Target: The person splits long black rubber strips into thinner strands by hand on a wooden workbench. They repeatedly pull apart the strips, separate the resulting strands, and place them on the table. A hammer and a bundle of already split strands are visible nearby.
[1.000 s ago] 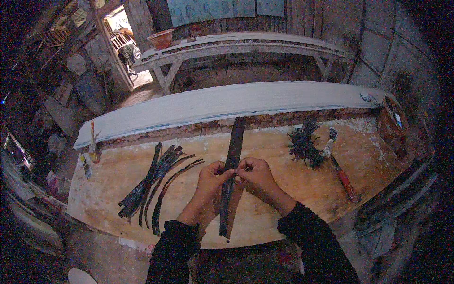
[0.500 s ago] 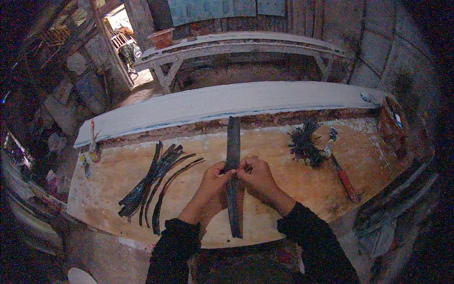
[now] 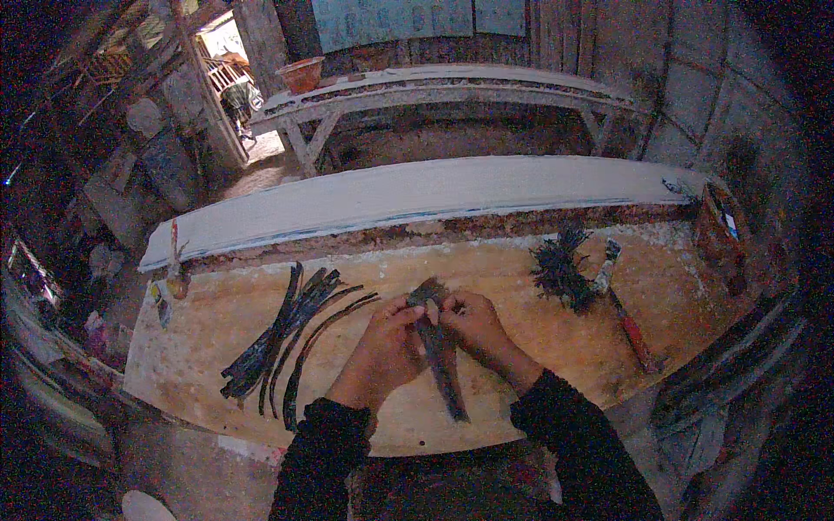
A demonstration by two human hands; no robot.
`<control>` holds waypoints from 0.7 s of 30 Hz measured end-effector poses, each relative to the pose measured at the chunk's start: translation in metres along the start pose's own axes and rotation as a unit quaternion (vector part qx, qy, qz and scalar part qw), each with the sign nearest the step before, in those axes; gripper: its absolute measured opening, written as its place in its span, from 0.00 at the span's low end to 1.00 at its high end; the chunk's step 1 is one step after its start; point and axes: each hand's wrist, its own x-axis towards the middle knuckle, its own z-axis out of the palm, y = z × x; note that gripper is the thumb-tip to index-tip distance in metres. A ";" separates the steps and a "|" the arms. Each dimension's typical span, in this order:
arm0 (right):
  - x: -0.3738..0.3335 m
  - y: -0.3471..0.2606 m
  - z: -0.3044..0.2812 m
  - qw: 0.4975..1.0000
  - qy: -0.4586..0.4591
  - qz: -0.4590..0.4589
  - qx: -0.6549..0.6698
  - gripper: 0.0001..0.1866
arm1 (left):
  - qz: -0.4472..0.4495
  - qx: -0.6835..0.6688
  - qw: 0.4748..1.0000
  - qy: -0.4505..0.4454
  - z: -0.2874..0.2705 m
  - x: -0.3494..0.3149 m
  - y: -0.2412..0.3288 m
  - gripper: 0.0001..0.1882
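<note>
Over the middle of the wooden board, my left hand (image 3: 388,340) and my right hand (image 3: 483,328) are close together, pinching a dark flat strip (image 3: 447,382) that looks like rubber. Its upper end is bent over at my fingertips, and its lower part slants down toward me, blurred. To the left of my hands lies a loose bundle of similar dark strips (image 3: 280,334), a few thin curved ones beside it. On the right a tangled heap of short dark pieces (image 3: 560,269) sits beside a red-handled tool (image 3: 632,330).
The wooden board (image 3: 521,395) has a long white raised ledge (image 3: 417,188) along its far side. Small items (image 3: 176,282) stand at its left end, and a brown container (image 3: 719,217) at its right. Behind are a white bench (image 3: 452,85) with an orange pot (image 3: 301,75) and a bright doorway.
The strip, upright and straight before, is now bent over at its upper end, and its lower end has swung right. Both hands keep their pinch in nearly the same place.
</note>
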 end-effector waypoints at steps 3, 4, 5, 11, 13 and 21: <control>0.020 0.035 -0.008 0.989 0.009 -0.015 -0.148 0.13 | 0.093 -0.025 0.995 0.016 -0.016 0.011 0.009 0.05; 0.023 0.038 -0.010 0.984 0.021 -0.025 -0.176 0.13 | 0.136 -0.031 0.990 0.019 -0.034 0.022 0.011 0.06; 0.027 0.039 -0.011 0.978 0.030 -0.038 -0.202 0.12 | 0.181 -0.035 0.983 0.024 -0.054 0.030 0.015 0.06; 0.034 0.038 -0.020 0.966 0.082 -0.019 -0.243 0.14 | 0.242 -0.192 0.947 -0.085 -0.133 0.030 0.063 0.08; 0.034 0.041 -0.026 0.960 0.105 -0.010 -0.260 0.14 | 0.317 -0.202 0.921 -0.101 -0.135 0.027 0.074 0.10; 0.040 0.044 -0.036 0.952 0.124 0.035 -0.278 0.16 | 0.393 -0.216 0.879 -0.161 -0.214 0.000 0.111 0.12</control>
